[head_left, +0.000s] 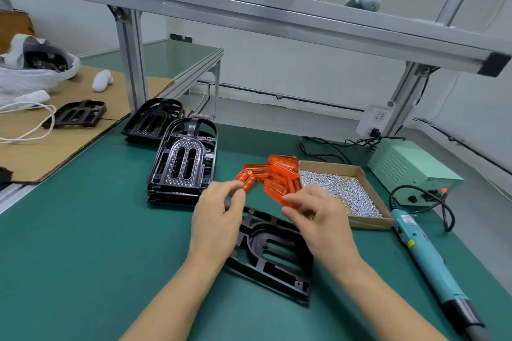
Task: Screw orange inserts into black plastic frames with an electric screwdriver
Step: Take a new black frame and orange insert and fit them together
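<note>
My right hand (313, 219) pinches a light, stiff orange insert (282, 188) by its edge above the black frame (274, 255), while my left hand (219, 216) pinches a smaller orange piece (246, 178).

I see my left hand (219, 210) and right hand (313, 210) each pinching a translucent orange plastic insert (246, 178) above a black plastic frame (274, 255) on the green mat (83, 243).
</note>
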### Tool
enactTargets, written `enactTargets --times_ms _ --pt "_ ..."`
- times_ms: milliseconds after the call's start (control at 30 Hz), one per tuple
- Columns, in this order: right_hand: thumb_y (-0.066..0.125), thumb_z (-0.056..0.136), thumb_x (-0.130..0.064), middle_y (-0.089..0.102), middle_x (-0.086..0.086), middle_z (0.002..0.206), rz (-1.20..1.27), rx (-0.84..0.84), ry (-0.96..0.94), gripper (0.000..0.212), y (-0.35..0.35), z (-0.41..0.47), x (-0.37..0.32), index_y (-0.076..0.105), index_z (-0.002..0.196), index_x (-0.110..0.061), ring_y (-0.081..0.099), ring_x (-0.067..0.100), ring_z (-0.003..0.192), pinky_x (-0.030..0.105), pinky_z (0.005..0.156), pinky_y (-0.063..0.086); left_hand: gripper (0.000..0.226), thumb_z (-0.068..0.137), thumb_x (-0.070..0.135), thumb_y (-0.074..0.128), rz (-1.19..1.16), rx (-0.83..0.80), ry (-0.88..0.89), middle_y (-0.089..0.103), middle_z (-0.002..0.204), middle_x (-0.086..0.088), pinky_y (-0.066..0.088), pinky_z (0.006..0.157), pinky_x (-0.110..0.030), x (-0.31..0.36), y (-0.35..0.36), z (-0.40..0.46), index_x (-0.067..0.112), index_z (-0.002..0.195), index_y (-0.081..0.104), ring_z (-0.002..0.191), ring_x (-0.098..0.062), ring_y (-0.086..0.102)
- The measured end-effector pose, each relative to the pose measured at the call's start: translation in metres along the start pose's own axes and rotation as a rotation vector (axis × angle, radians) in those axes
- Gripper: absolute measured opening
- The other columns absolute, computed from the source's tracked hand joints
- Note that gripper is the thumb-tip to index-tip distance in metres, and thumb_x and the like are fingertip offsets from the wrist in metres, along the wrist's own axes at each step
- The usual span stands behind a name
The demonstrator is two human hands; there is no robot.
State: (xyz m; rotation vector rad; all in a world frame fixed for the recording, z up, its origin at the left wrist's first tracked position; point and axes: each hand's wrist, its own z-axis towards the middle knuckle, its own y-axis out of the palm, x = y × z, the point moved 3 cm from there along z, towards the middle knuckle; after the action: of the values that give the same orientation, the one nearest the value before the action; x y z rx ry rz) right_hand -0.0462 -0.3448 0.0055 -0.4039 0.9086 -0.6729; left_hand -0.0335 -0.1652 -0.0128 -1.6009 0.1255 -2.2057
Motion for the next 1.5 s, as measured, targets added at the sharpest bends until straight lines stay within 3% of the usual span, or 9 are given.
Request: enactTargets --times_ms 167,400,567,667,833,1033,1167,1300,1500 --pt "0.07 0.082 -0.007 0.06 0.004 0.081 -0.324 0.112 -0.346 0.011 -0.012 -0.025 -0.014 0.075 0.092 -0.006 0.049 0.017 0.075 0.025 0.066 0.04 0.027 0.089 0.009 0.061 -0.507 -0.248 -0.069 0.07 0.09 0.01 0.046 0.072 -0.01 0.021 0.011 -0.01 0.027 0.107 0.068 0.074 0.004 0.059" --pt "0.073 0.082 -0.003 0.058 0.005 0.079 -0.375 0.143 -0.442 0.007 -0.02 -0.035 -0.021 0.074 0.089 -0.005 0.052 0.022 0.069 0.03 0.06 0.046 0.033 0.083 -0.006 0.062 -0.641 -0.348 -0.168 0.072 0.087 0.003 0.053 0.064 -0.019 0.019 0.017 -0.014 0.015 0.107 0.069 0.069 -0.006 0.063" --pt "0.07 0.084 -0.016 0.059 -0.004 0.085 -0.031 0.143 -0.186 0.009 -0.034 -0.037 -0.017 0.075 0.09 -0.012 0.056 0.01 0.083 0.018 0.075 0.045 0.032 0.082 -0.007 0.063 -0.65 -0.353 -0.23 0.072 0.088 -0.003 0.055 0.064 -0.022 0.014 0.017 -0.013 0.016 0.104 0.071 0.071 -0.011 0.064" --pt "0.073 0.084 -0.011 0.064 -0.007 0.083 0.175 0.166 0.066 0.012 -0.046 -0.032 -0.008 0.075 0.088 -0.021 0.057 0.006 0.077 0.014 0.072 0.043 0.033 0.081 -0.008 0.063 -0.662 -0.36 -0.251 0.072 0.091 -0.005 0.055 0.063 -0.021 0.012 0.017 -0.013 0.017 0.102 0.072 0.073 -0.012 0.064" --pt "0.074 0.082 -0.013 0.071 0.002 0.085 0.412 0.004 0.357 0.01 -0.049 -0.024 0.002 0.076 0.089 -0.02 0.062 0.022 0.081 0.03 0.077 0.05 0.034 0.081 -0.008 0.064 -0.652 -0.39 -0.231 0.072 0.093 -0.005 0.055 0.065 -0.022 0.012 0.018 -0.015 0.016 0.103 0.073 0.074 -0.011 0.064" --pt "0.068 0.086 -0.003 0.062 0.0 0.065 0.486 -0.261 0.481 0.014 -0.026 -0.026 -0.005 0.073 0.098 -0.008 0.054 0.007 0.055 0.021 0.049 0.046 0.021 0.079 0.004 0.066 -0.724 -0.355 -0.16 0.073 0.08 -0.005 0.052 0.063 -0.019 0.02 0.022 -0.018 0.008 0.099 0.062 0.066 -0.011 0.066" --pt "0.065 0.088 -0.001 0.065 0.009 0.07 0.628 -0.137 0.564 0.004 -0.016 -0.025 -0.009 0.065 0.092 -0.001 0.063 0.012 0.055 0.023 0.052 0.053 0.019 0.078 -0.001 0.068 -0.657 -0.361 -0.069 0.07 0.076 0.006 0.049 0.067 -0.014 0.024 0.031 -0.021 0.011 0.089 0.059 0.071 -0.004 0.063" --pt "0.07 0.085 -0.008 0.071 0.008 0.079 0.599 -0.161 0.562 0.014 -0.018 -0.022 -0.012 0.064 0.098 -0.005 0.07 0.013 0.069 0.023 0.06 0.055 0.027 0.084 -0.012 0.058 -0.566 -0.395 -0.018 0.073 0.086 0.002 0.052 0.076 -0.018 0.032 0.031 -0.01 0.012 0.092 0.069 0.083 -0.008 0.066" --pt "0.069 0.085 -0.006 0.064 0.004 0.069 0.477 -0.105 0.484 0.006 -0.04 -0.022 0.0 0.068 0.083 -0.011 0.06 0.009 0.062 0.022 0.052 0.051 0.027 0.083 -0.008 0.063 -0.281 -0.625 0.008 0.074 0.081 0.003 0.052 0.077 -0.019 0.036 0.029 0.008 0.017 0.085 0.074 0.076 -0.005 0.066"
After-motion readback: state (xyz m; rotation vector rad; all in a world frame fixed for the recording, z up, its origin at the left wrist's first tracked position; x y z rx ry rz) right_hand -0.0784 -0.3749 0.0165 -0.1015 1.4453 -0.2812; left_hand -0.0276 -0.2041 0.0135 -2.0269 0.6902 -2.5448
